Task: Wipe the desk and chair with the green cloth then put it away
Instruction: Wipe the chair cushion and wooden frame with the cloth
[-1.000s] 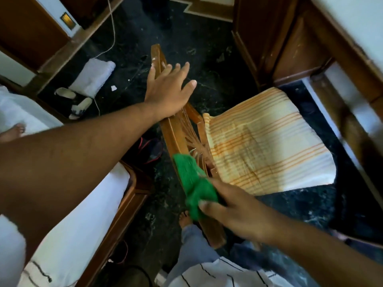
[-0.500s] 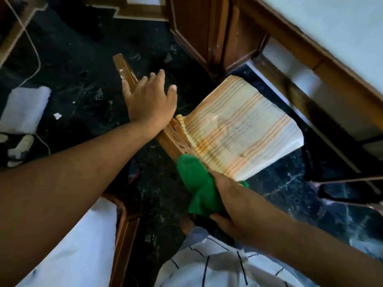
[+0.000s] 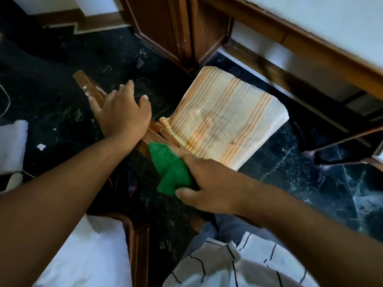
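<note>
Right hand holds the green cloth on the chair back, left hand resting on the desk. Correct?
Not quite. In the head view the left hand rests on the chair back, not on the desk. The right hand does hold the green cloth against the chair back.

The back rail (image 3: 88,87) is partly covered by the left hand (image 3: 122,116) and the green cloth (image 3: 171,171). The white cloth (image 3: 12,146) is cut off at the left edge. The worktop (image 3: 342,21) is blurred and cut off by the right edge.
</note>
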A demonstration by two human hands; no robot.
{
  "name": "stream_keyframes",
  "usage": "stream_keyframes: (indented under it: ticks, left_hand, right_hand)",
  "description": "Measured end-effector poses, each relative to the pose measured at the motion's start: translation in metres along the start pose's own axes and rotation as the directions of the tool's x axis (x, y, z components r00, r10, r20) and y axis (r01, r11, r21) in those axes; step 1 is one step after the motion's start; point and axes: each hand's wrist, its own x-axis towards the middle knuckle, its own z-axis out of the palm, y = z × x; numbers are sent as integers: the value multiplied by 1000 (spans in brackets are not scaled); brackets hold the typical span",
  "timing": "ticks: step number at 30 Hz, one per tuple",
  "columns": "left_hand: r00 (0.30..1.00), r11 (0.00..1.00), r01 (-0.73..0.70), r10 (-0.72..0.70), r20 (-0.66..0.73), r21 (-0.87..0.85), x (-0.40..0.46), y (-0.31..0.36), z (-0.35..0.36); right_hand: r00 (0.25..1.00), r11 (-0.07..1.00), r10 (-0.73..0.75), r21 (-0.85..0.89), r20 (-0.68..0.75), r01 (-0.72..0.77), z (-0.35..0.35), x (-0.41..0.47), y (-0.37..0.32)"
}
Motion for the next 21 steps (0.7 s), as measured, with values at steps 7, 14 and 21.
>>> stream_keyframes:
  ticks: [7,14,21]
  left_hand:
    - [999,999,42,-42,12,14,0,4,-2]
    - [995,989,97,-96,16,-110,-7,7,-13]
    - [989,979,118,-132,-71,-165,56,-53,-39]
  right_hand:
    - [779,699,169,483,604,-527,-46,-84,99]
    - [848,637,23,646,530,-421,-45,-7,46]
    - [956,572,-75,798,282,-191,-25,39,30]
